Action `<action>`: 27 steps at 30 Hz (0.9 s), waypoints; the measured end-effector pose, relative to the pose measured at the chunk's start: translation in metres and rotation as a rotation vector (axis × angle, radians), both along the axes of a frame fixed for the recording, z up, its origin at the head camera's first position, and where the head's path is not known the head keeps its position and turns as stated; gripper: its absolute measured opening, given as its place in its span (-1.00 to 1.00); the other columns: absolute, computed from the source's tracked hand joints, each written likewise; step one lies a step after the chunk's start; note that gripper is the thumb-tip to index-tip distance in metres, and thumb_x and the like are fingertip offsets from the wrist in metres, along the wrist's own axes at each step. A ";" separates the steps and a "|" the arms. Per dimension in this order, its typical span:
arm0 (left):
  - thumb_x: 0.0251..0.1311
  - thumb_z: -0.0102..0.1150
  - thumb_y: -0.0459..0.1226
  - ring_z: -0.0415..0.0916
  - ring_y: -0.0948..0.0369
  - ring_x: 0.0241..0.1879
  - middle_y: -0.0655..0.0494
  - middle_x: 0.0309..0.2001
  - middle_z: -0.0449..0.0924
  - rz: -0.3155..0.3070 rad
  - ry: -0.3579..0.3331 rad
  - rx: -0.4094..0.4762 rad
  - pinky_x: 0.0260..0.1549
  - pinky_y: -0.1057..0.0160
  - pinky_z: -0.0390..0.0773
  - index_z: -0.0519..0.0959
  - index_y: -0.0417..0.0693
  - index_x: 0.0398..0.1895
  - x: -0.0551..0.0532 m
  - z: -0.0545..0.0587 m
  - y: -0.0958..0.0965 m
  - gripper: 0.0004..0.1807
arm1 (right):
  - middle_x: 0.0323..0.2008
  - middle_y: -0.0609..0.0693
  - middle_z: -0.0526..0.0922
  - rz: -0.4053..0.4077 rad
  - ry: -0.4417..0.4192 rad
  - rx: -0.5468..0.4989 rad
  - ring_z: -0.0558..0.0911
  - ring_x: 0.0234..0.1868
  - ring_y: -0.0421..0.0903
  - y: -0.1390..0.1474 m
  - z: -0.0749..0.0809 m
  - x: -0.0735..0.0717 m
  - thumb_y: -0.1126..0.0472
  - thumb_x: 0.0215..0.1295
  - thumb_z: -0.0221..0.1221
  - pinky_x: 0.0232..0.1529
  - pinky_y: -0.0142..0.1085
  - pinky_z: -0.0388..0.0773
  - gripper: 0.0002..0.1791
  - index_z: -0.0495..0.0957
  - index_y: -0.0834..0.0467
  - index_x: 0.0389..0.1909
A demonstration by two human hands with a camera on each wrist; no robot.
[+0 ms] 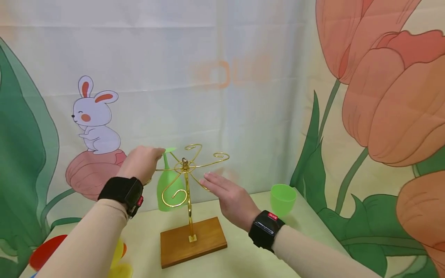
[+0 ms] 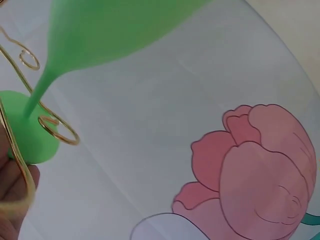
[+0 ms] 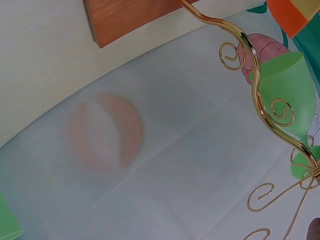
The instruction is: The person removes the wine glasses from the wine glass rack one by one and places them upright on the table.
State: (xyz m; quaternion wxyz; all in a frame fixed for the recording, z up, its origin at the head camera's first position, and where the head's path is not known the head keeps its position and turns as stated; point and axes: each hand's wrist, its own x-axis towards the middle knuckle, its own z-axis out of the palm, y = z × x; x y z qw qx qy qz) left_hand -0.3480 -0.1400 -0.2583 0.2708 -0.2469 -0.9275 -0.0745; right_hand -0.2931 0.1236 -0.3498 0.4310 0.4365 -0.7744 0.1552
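Observation:
An upside-down green plastic wine glass [image 1: 169, 185] hangs by its stem among the curled wire arms of a gold glass rack [image 1: 189, 204]. My left hand [image 1: 140, 164] holds the glass's round foot at the rack's left. In the left wrist view the fingers [image 2: 17, 185] lie against the foot [image 2: 35, 142], and the stem runs beside a wire loop. My right hand [image 1: 234, 199] has its fingers straight, the tips at a wire arm on the rack's right; whether they touch it I cannot tell. In the right wrist view the glass [image 3: 290, 92] hangs beyond the gold post [image 3: 257, 85].
The rack's wooden base [image 1: 192, 243] stands on a pale table. Another green cup-shaped piece [image 1: 283, 199] is at the back right. Red [image 1: 48, 251] and yellow [image 1: 119, 270] items lie at the front left, partly behind my left arm. Printed curtains hang behind.

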 end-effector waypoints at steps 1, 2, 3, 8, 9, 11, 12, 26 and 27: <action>0.22 -0.09 -0.42 0.31 0.16 -0.61 0.08 -0.63 0.41 -0.008 -0.001 0.012 -0.61 0.24 0.32 0.47 0.01 -0.54 0.003 -0.001 -0.003 -0.76 | 0.17 -0.01 0.37 0.000 0.000 -0.004 0.31 0.21 -0.12 0.000 0.000 0.000 0.62 -0.01 -0.06 0.14 -0.34 0.27 -0.33 0.34 0.12 0.19; 0.23 -0.09 -0.40 0.33 0.16 -0.60 0.08 -0.60 0.44 -0.013 -0.003 0.025 -0.61 0.24 0.34 0.49 0.01 -0.49 0.006 -0.002 -0.006 -0.79 | 0.18 -0.01 0.36 0.000 -0.002 -0.007 0.31 0.20 -0.12 0.000 0.001 0.001 0.62 -0.01 -0.06 0.14 -0.34 0.27 -0.32 0.34 0.12 0.19; 0.25 -0.09 -0.38 0.35 0.16 -0.60 0.08 -0.58 0.46 -0.014 -0.001 0.028 -0.60 0.24 0.36 0.49 0.03 -0.43 0.008 -0.003 -0.010 -0.81 | 0.18 -0.01 0.36 0.000 -0.002 -0.008 0.31 0.20 -0.12 0.000 0.001 0.001 0.62 -0.01 -0.06 0.14 -0.34 0.28 -0.33 0.35 0.13 0.18; 0.25 -0.06 -0.36 0.32 0.23 -0.71 0.15 -0.64 0.42 -0.012 0.024 0.066 -0.67 0.30 0.36 0.49 0.08 -0.21 0.018 -0.013 -0.031 -0.83 | 0.17 -0.01 0.36 0.002 -0.008 -0.001 0.32 0.20 -0.11 -0.002 0.001 0.002 0.62 0.01 -0.05 0.14 -0.32 0.28 -0.34 0.34 0.14 0.18; 0.24 -0.05 -0.38 0.31 0.24 -0.72 0.15 -0.64 0.42 -0.012 0.039 0.070 -0.68 0.30 0.35 0.48 0.06 -0.19 0.019 -0.015 -0.035 -0.82 | 0.16 0.00 0.38 0.003 -0.005 -0.002 0.33 0.19 -0.10 -0.003 0.001 0.002 0.62 0.01 -0.05 0.13 -0.32 0.28 -0.35 0.35 0.14 0.18; 0.20 -0.01 -0.41 0.32 0.23 -0.73 0.13 -0.61 0.47 -0.010 0.076 0.080 -0.68 0.29 0.39 0.49 0.02 -0.10 0.022 -0.018 -0.044 -0.76 | 0.14 0.02 0.40 0.006 0.004 -0.006 0.34 0.18 -0.10 -0.003 0.002 0.002 0.62 0.01 -0.05 0.13 -0.31 0.29 -0.35 0.35 0.14 0.17; 0.19 0.00 -0.41 0.35 0.21 -0.72 0.10 -0.58 0.51 -0.006 0.096 0.086 -0.68 0.26 0.43 0.49 0.00 -0.06 0.023 -0.020 -0.048 -0.72 | 0.13 0.04 0.41 0.008 0.008 -0.009 0.34 0.18 -0.09 -0.004 0.002 0.002 0.62 0.01 -0.06 0.13 -0.30 0.30 -0.36 0.36 0.15 0.17; 0.22 0.01 -0.30 0.27 0.16 -0.64 0.14 -0.63 0.44 0.128 0.113 0.254 -0.62 0.24 0.39 0.58 0.02 -0.19 0.044 -0.052 -0.075 -0.83 | 0.14 0.03 0.40 0.019 0.017 -0.013 0.34 0.18 -0.09 -0.003 0.000 0.000 0.62 0.00 -0.05 0.13 -0.30 0.29 -0.36 0.36 0.15 0.17; 0.22 0.01 -0.31 0.27 0.16 -0.64 0.12 -0.64 0.43 0.132 0.114 0.267 -0.61 0.24 0.39 0.58 0.01 -0.22 0.045 -0.054 -0.076 -0.85 | 0.14 0.03 0.40 0.017 0.014 -0.010 0.34 0.19 -0.09 -0.003 0.001 -0.001 0.62 0.01 -0.04 0.13 -0.30 0.29 -0.36 0.36 0.15 0.17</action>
